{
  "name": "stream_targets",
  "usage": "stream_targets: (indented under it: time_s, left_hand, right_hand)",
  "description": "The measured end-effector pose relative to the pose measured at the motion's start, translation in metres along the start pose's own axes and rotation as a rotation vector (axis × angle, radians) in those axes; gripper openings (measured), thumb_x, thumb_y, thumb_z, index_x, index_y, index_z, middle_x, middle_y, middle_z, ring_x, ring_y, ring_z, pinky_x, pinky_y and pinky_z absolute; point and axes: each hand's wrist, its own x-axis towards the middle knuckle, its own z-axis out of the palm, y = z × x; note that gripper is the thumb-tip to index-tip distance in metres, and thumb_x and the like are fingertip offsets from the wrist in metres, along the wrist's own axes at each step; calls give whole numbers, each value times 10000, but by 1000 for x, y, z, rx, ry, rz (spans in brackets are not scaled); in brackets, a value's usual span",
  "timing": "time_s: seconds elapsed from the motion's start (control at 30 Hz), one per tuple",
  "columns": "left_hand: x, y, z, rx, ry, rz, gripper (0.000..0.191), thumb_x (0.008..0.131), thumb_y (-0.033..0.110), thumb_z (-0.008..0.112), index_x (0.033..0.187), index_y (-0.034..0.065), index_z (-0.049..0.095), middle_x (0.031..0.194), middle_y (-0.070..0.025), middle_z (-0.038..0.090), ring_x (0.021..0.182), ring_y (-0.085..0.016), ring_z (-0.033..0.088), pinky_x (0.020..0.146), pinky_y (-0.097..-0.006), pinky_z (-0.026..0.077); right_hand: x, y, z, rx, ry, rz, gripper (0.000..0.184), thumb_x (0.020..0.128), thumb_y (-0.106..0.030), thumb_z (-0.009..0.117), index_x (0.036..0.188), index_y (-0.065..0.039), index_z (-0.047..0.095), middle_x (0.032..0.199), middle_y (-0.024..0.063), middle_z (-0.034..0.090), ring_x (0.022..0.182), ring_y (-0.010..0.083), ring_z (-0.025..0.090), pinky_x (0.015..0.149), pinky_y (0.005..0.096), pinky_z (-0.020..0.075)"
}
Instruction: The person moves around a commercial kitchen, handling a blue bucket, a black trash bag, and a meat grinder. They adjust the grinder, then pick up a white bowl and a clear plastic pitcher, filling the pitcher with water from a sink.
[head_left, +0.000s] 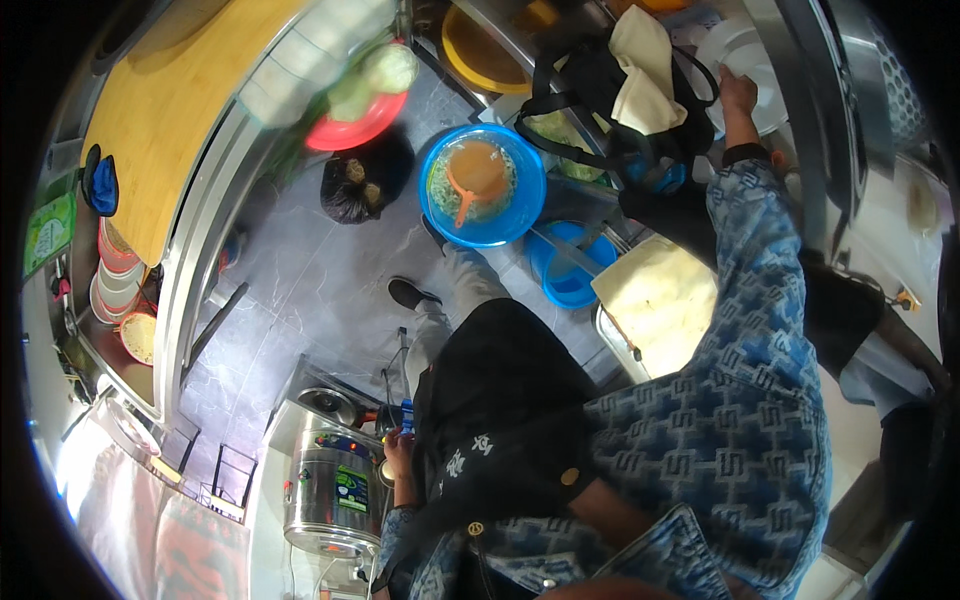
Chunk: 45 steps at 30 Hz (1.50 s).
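Note:
My right hand (739, 94) reaches to a round white plastic lid or basin (757, 49) at the upper right, its fingers bent over the surface; whether it grips the rim cannot be told. My left hand (397, 448) is low beside my black apron (510, 375), close to a small blue-striped item (407, 416) and a stainless steel electric pot (334, 480); its grip is unclear. In front of me a blue basin (534, 202) holds chopped greens in liquid with an orange strainer (478, 176). A black bag (574, 94) with a cream cloth (641, 71) lies left of my right hand.
A red basin (360, 127) of cabbages and a black plastic bag (349, 187) are near the blue basin. Beyond it is a blue bucket (574, 262). A wooden-topped counter (172, 127) with stacked bowls (120, 289) runs along the left. Another person's arm (911, 345) shows at the right.

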Motion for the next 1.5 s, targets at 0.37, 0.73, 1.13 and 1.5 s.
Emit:
stream_targets:
  time_s: [0.37, 0.73, 1.13, 1.5]
  left_hand:
    - [41, 18, -4, -53, -91, 150, 219, 882, 62, 541, 1087, -12, 565, 838, -88, 662, 684, -154, 631, 589, -244, 496]
    - [-5, 235, 42, 503, -171, 621, 161, 976, 139, 477, 972, 6, 569, 613, -96, 528, 572, -195, 553, 561, -331, 443]
    - [-81, 376, 172, 182, -373, 868, 666, 823, 136, 688, 1375, -13, 347, 1126, -175, 599, 776, -182, 624, 662, -306, 514]
    - [-15, 292, 98, -3, -73, 488, 471, 809, 21, 463, 1273, -60, 481, 1199, -159, 587, 1106, -229, 561, 960, -331, 439]
  right_hand:
    - [-181, -59, -101, 193, 268, -113, 440, 885, -335, 630, 913, 104, 646, 923, 304, 649, 913, 482, 606, 832, 490, 476]
    - [-377, -107, -112, 356, 184, -528, 176, 898, -141, 598, 961, 22, 624, 904, 232, 602, 816, 441, 576, 708, 479, 479]
    - [-527, -146, -161, 367, -191, -1347, 418, 734, -108, 582, 1135, 5, 610, 1048, 93, 613, 916, 225, 584, 826, 373, 460]
    - [-211, -95, -101, 581, 426, -319, 167, 935, -179, 544, 1016, -81, 653, 1014, 124, 665, 858, 274, 656, 743, 346, 513]
